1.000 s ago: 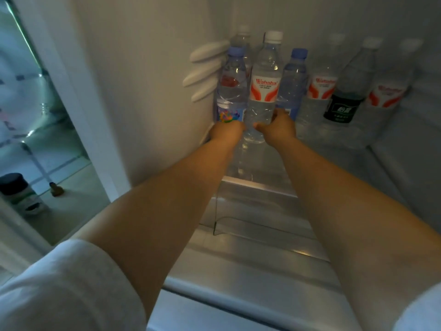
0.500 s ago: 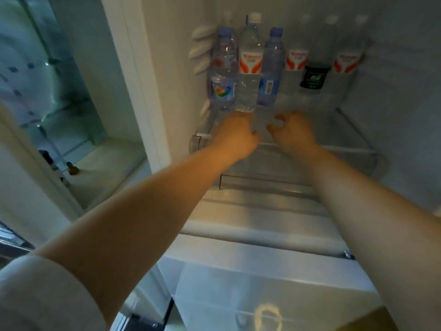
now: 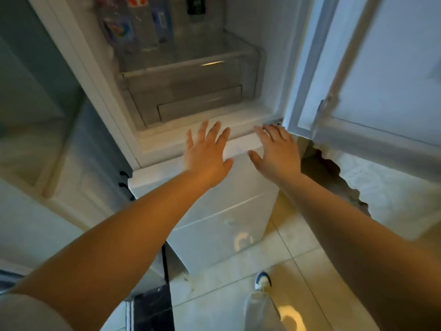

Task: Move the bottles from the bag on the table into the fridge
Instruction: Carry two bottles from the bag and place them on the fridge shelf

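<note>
Bottles upright in a row on fridge shelf, top of head view, tops cut off by frame edge; blurred, labels unreadable, one w/ dark label toward right end. Fridge open, door swung out at right. Clear drawer just below shelf. Left hand held out in front of lower fridge ledge, fingers straight & spread, released, holding nothing; touching ledge or not: can't tell. Right hand just beside it, near bottom corner of door, fingers likewise straight & spread, released, nothing held. Both hands well apart from bottles. Lower fridge front white, under both forearms. Tiled floor below, shoe visible bottom centre. Pale sleeve at bottom left. Bag & desk out of view
</note>
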